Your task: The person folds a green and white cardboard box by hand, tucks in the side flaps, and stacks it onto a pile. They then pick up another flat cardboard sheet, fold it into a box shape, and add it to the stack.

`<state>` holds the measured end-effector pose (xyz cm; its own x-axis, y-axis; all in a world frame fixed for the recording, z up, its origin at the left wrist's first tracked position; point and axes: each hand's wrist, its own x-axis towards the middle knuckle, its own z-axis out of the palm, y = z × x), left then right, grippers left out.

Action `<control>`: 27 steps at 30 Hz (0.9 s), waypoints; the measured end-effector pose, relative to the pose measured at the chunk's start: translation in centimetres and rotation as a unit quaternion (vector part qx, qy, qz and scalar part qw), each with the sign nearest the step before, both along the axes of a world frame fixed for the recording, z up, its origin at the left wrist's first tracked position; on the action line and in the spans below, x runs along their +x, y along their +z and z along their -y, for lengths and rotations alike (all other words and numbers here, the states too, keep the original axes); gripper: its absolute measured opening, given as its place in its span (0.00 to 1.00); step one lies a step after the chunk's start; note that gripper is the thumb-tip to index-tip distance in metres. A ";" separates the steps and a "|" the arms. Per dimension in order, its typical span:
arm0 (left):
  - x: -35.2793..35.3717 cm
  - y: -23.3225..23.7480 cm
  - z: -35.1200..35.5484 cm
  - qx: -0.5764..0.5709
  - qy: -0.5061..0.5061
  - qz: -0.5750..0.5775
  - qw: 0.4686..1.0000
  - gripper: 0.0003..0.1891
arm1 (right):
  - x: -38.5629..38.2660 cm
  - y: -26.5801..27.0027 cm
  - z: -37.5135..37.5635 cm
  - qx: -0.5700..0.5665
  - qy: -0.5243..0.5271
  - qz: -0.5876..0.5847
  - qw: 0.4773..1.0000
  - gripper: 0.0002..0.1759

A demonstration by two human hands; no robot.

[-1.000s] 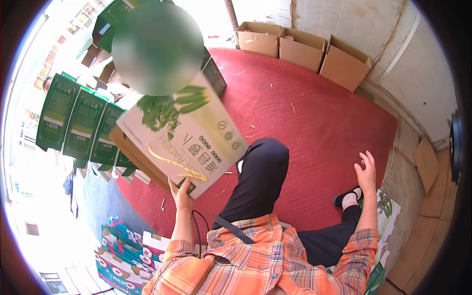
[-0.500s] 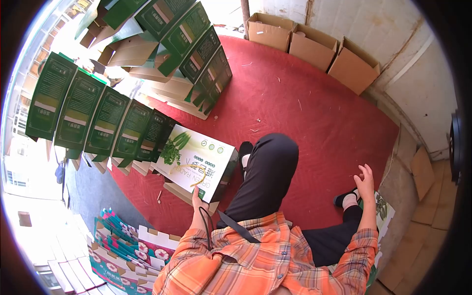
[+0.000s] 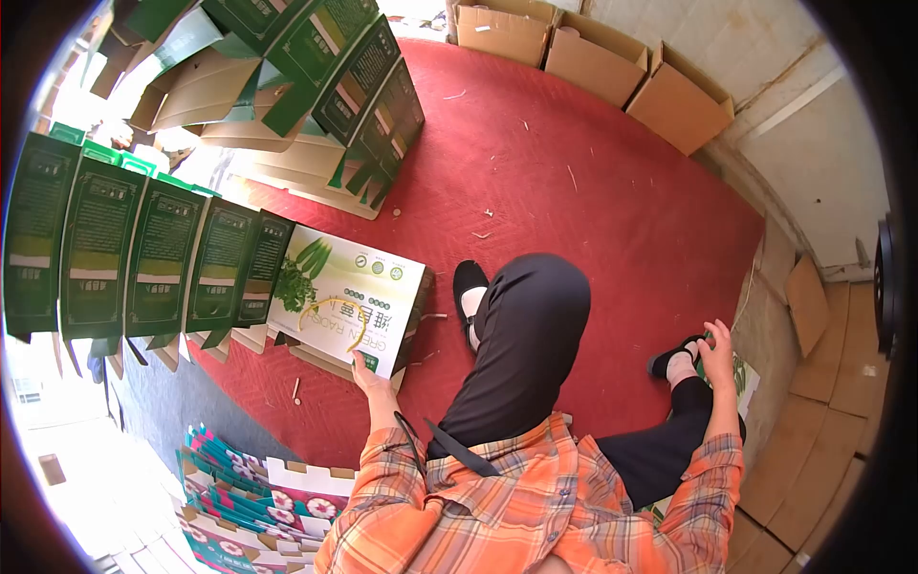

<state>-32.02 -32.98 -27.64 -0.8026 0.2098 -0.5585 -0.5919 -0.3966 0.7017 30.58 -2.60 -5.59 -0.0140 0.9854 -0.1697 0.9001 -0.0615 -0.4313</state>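
Note:
My left hand [image 3: 371,375] grips the near edge of a white radish carton [image 3: 346,298] printed with green leaves. The carton lies tilted against the end of a row of dark green cartons [image 3: 143,253] on the red carpet [image 3: 593,191]. My right hand [image 3: 719,352] hovers with fingers apart beside my right foot [image 3: 675,362], just above a flat printed carton sheet [image 3: 746,381]; it holds nothing. My left leg in dark trousers [image 3: 521,335] stretches forward between the two hands.
A second leaning row of green cartons [image 3: 335,67] stands at the back left. Three open brown boxes [image 3: 593,57] line the far wall. A stack of pink-and-teal flat cartons [image 3: 253,488] lies at my lower left. Brown cardboard pieces [image 3: 808,301] rest at the right.
The white carton came down from a raised position in front of me onto the end of the green row, my left hand still on it. My right hand dropped toward my foot.

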 end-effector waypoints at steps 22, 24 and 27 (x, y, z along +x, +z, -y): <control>-8.3 -0.7 -1.0 -0.137 -0.045 -0.028 0.989 0.33 | 14.3 4.6 3.9 0.102 -0.080 0.034 0.991 0.22; -8.2 1.0 -1.8 -0.153 -0.063 -0.009 0.986 0.35 | 15.3 5.7 4.9 0.111 -0.114 0.059 0.985 0.21; -9.9 1.0 -1.3 -0.145 -0.092 0.027 0.985 0.37 | 17.2 5.5 6.6 0.076 -0.196 0.068 0.975 0.21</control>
